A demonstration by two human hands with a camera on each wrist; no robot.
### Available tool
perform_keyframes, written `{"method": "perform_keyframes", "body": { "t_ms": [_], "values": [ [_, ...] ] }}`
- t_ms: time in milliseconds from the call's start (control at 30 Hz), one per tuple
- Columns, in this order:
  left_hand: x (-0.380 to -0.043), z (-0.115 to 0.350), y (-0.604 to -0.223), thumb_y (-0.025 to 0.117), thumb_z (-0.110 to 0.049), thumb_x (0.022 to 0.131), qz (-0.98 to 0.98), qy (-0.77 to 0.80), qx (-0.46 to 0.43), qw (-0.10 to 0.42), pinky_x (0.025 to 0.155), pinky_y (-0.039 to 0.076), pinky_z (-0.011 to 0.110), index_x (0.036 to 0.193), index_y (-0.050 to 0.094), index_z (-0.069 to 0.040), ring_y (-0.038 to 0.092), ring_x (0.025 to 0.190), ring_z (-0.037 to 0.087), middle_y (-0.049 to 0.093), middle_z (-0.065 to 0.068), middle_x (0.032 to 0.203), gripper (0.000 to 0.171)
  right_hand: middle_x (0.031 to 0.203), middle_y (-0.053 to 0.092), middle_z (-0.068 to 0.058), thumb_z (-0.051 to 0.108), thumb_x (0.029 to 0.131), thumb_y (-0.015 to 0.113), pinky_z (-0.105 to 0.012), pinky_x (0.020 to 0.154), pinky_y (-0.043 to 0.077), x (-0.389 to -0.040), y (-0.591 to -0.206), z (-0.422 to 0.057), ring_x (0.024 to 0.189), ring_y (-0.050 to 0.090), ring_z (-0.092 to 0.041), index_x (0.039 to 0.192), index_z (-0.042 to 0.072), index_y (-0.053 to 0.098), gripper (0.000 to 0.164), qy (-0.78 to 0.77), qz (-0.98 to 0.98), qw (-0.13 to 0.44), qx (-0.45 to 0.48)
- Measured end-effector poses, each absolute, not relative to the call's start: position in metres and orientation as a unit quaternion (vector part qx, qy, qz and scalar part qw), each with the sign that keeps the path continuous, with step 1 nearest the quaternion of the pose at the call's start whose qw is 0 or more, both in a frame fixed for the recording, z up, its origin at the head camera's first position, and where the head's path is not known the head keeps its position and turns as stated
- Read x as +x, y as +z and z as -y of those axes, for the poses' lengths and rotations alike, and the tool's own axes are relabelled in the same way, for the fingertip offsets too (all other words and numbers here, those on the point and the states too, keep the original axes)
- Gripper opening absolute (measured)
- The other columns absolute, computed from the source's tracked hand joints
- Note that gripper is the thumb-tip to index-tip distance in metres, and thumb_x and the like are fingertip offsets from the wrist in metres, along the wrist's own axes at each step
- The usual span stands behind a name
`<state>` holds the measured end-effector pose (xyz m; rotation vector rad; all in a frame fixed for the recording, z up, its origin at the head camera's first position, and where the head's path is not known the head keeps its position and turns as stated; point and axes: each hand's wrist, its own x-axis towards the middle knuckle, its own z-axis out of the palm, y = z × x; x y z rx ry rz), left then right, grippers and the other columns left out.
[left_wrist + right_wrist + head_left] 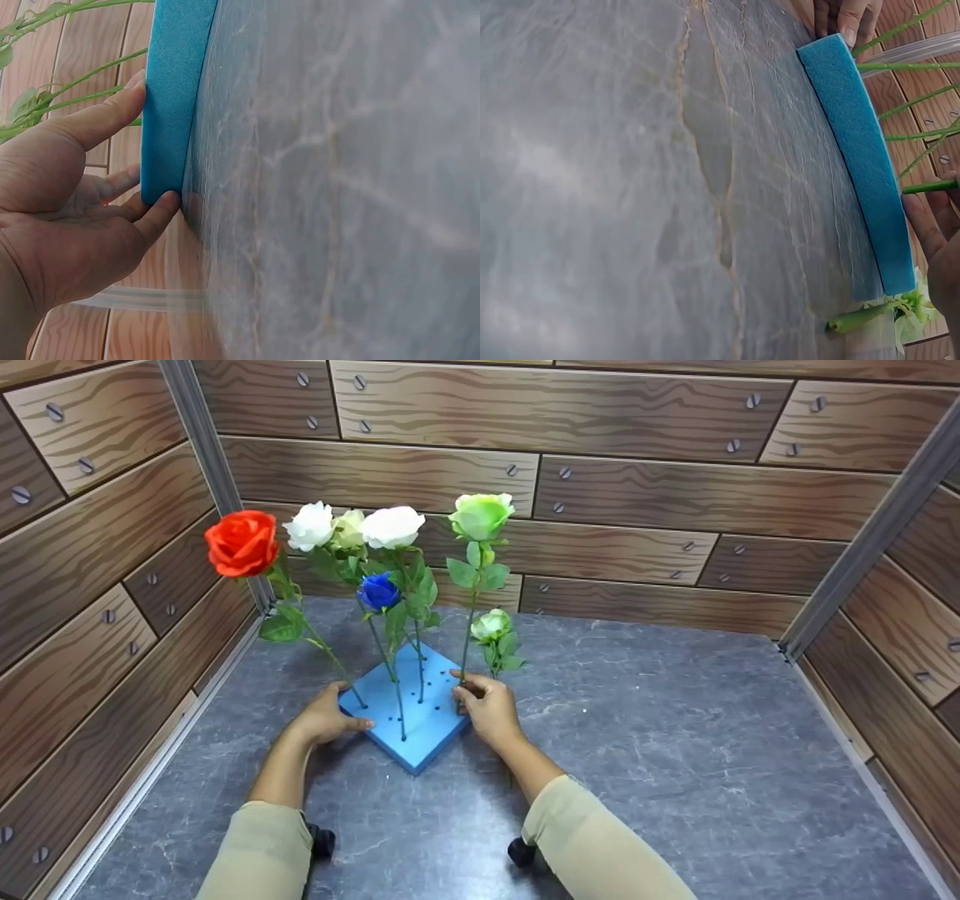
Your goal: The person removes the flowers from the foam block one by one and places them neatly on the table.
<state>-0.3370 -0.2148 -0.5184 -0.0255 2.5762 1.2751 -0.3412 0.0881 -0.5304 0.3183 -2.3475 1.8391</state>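
Observation:
A blue foam block [416, 754] with small holes lies flat on the table. Its left corner is held by my left hand [324, 718], thumb over the top and fingers at the side, as the left wrist view confirms. My right hand [491, 711] pinches the lower stem of a light green rose [481, 517] at the block's right side. Whether that stem's tip is inside a hole is hidden by the fingers. Standing in the block are a red rose [241, 544] leaning left, two white roses [393, 526], a cream rose [348, 529] and a blue rose [379, 591].
A small pale green rose [491, 625] lies on the table right of the block; its cut stem end [855, 321] shows in the right wrist view. Wood-patterned walls [645, 495] and metal posts [870, 525] enclose the grey marbled table [675, 750].

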Motion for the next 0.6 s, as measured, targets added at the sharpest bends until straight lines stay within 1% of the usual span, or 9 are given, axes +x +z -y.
{"method": "perform_keyframes", "body": {
  "t_ms": [133, 200, 300, 433, 600],
  "values": [
    [-0.337, 0.215, -0.519, 0.089, -0.023, 0.092, -0.888, 0.44, -0.007, 0.132, 0.131, 0.029, 0.066, 0.168, 0.021, 0.006, 0.023, 0.162, 0.057, 0.022, 0.039, 0.173, 0.106, 0.108, 0.081, -0.021, 0.007, 0.103, 0.073, -0.038, 0.081, 0.068, -0.34, -0.531, -0.091, 0.095, 0.078, -0.024, 0.134, 0.007, 0.077, 0.031, 0.609, 0.783, 0.071, 0.104],
    [-0.337, 0.215, -0.519, 0.089, -0.024, 0.092, -0.888, 0.44, -0.007, 0.132, 0.131, 0.03, 0.066, 0.168, 0.021, 0.005, 0.023, 0.162, 0.057, 0.022, 0.039, 0.173, 0.106, 0.107, 0.081, -0.02, 0.006, 0.103, 0.073, -0.036, 0.08, 0.068, -0.34, -0.53, -0.093, 0.094, 0.078, -0.021, 0.134, 0.006, 0.077, 0.032, 0.607, 0.785, 0.071, 0.103],
    [-0.337, 0.215, -0.519, 0.089, -0.024, 0.092, -0.888, 0.44, -0.007, 0.134, 0.13, 0.031, 0.066, 0.168, 0.021, 0.005, 0.024, 0.161, 0.057, 0.022, 0.039, 0.173, 0.106, 0.107, 0.081, -0.02, 0.005, 0.103, 0.073, -0.041, 0.081, 0.068, -0.339, -0.53, -0.095, 0.094, 0.077, -0.021, 0.135, 0.006, 0.076, 0.032, 0.607, 0.785, 0.072, 0.102],
    [-0.337, 0.215, -0.519, 0.089, -0.025, 0.093, -0.888, 0.44, -0.007, 0.135, 0.129, 0.032, 0.066, 0.168, 0.021, 0.004, 0.024, 0.161, 0.057, 0.023, 0.039, 0.173, 0.106, 0.107, 0.08, -0.019, 0.005, 0.103, 0.072, -0.051, 0.085, 0.067, -0.338, -0.529, -0.098, 0.094, 0.077, -0.025, 0.137, 0.005, 0.075, 0.034, 0.605, 0.787, 0.073, 0.102],
    [-0.337, 0.216, -0.52, 0.089, -0.023, 0.092, -0.886, 0.444, -0.004, 0.132, 0.131, 0.029, 0.066, 0.168, 0.021, 0.005, 0.023, 0.162, 0.057, 0.022, 0.039, 0.173, 0.105, 0.107, 0.08, -0.02, 0.006, 0.103, 0.073, -0.056, 0.085, 0.066, -0.337, -0.529, -0.103, 0.095, 0.077, -0.031, 0.138, 0.005, 0.074, 0.035, 0.596, 0.792, 0.077, 0.104]
  ]
}}
